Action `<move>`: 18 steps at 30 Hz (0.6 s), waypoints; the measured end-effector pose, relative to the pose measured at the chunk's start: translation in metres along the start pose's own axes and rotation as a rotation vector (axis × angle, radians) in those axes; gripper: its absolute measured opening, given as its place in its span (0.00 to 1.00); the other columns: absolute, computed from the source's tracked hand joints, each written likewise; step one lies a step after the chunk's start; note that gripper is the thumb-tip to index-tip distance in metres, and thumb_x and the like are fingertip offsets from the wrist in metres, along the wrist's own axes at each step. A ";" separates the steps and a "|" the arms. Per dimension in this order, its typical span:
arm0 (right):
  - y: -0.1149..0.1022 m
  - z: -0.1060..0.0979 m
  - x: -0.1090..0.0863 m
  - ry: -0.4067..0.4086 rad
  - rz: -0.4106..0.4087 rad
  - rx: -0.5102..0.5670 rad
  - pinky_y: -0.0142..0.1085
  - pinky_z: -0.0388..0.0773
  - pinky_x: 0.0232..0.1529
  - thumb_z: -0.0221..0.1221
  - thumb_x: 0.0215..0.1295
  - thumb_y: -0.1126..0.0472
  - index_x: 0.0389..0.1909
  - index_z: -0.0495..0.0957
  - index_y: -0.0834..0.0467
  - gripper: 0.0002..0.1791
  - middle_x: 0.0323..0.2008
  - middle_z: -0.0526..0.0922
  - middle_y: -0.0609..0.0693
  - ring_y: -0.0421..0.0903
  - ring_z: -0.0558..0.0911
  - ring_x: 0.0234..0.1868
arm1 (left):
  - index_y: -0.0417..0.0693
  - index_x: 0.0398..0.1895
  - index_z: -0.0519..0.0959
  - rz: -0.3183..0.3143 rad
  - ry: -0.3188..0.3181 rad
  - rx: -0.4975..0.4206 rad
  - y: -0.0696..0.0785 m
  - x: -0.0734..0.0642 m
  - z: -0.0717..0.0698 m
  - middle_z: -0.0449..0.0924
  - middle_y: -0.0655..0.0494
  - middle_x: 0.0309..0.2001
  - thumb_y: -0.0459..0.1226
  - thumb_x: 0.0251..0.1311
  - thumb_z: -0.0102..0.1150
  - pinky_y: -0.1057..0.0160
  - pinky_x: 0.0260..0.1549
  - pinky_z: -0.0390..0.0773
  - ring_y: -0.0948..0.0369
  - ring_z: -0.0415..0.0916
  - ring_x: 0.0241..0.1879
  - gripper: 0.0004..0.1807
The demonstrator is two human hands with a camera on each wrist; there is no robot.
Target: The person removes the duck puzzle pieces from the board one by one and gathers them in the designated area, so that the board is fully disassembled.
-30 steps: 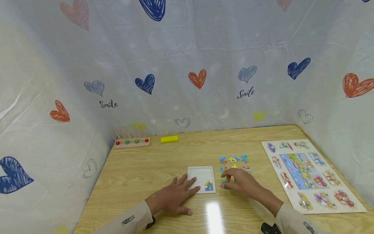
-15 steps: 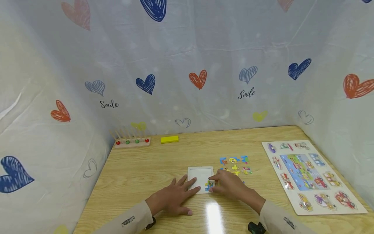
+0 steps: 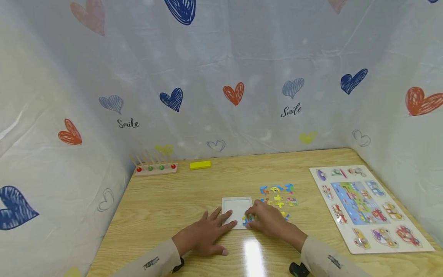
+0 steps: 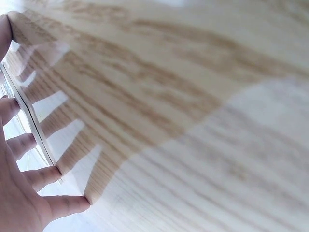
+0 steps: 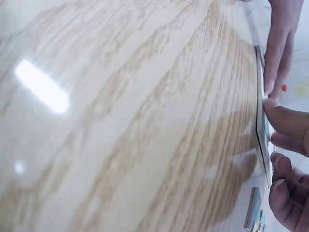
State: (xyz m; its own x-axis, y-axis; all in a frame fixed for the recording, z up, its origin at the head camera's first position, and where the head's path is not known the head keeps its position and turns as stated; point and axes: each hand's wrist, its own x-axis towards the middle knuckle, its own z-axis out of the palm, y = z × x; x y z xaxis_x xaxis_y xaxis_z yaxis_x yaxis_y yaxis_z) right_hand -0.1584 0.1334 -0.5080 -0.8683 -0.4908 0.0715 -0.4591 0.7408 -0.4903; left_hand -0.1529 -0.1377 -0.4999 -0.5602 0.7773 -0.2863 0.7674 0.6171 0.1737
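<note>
A small white puzzle tray (image 3: 237, 206) with a raised rim lies in the middle of the table. My left hand (image 3: 210, 233) rests over its left side with fingers spread; in the left wrist view, spread fingers (image 4: 43, 176) reach across the tray edge. My right hand (image 3: 268, 218) is at the tray's lower right corner, thumb and index pinching a small colourful jigsaw piece (image 3: 250, 217) that they mostly cover. Joined pieces (image 3: 245, 221) show just left of these fingertips. In the right wrist view, the right thumb (image 5: 285, 118) lies at the tray edge.
Several loose jigsaw pieces (image 3: 278, 198) lie right of the tray, some partly behind my right hand. A large vehicle-picture board (image 3: 340, 229) lies at the far right. At the back left stand a peg rack (image 3: 156, 171) with coloured beads and a yellow block (image 3: 200, 165).
My right hand has moved left from the loose pieces to the tray's lower right corner, bringing a jigsaw piece. My left hand has stayed in place on the tray.
</note>
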 end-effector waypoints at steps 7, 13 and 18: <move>-0.003 0.000 0.004 -0.019 0.021 0.010 0.29 0.73 0.29 0.73 0.54 0.51 0.44 0.84 0.55 0.19 0.37 0.76 0.44 0.37 0.74 0.32 | 0.68 0.82 0.46 0.008 0.006 -0.005 -0.003 0.000 0.003 0.40 0.52 0.82 0.71 0.66 0.41 0.26 0.62 0.61 0.37 0.44 0.78 0.46; -0.004 0.000 0.006 -0.064 0.031 0.033 0.31 0.76 0.34 0.72 0.57 0.51 0.44 0.81 0.55 0.19 0.40 0.76 0.46 0.39 0.77 0.37 | 0.67 0.82 0.46 0.012 0.014 0.008 -0.004 0.000 0.006 0.40 0.52 0.82 0.71 0.65 0.41 0.26 0.62 0.61 0.37 0.44 0.78 0.46; -0.003 -0.001 0.008 -0.081 0.033 0.041 0.30 0.74 0.35 0.72 0.58 0.51 0.45 0.79 0.54 0.19 0.40 0.75 0.44 0.37 0.75 0.36 | 0.68 0.82 0.45 0.010 0.003 0.002 -0.003 0.000 0.004 0.39 0.52 0.82 0.71 0.66 0.40 0.26 0.62 0.60 0.37 0.43 0.78 0.45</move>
State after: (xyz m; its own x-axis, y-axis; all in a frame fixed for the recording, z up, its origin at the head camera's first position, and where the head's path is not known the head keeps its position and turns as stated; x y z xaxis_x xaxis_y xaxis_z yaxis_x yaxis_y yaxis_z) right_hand -0.1646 0.1277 -0.5048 -0.8642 -0.5030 -0.0154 -0.4206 0.7387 -0.5267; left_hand -0.1540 -0.1400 -0.5041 -0.5533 0.7839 -0.2817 0.7737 0.6089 0.1749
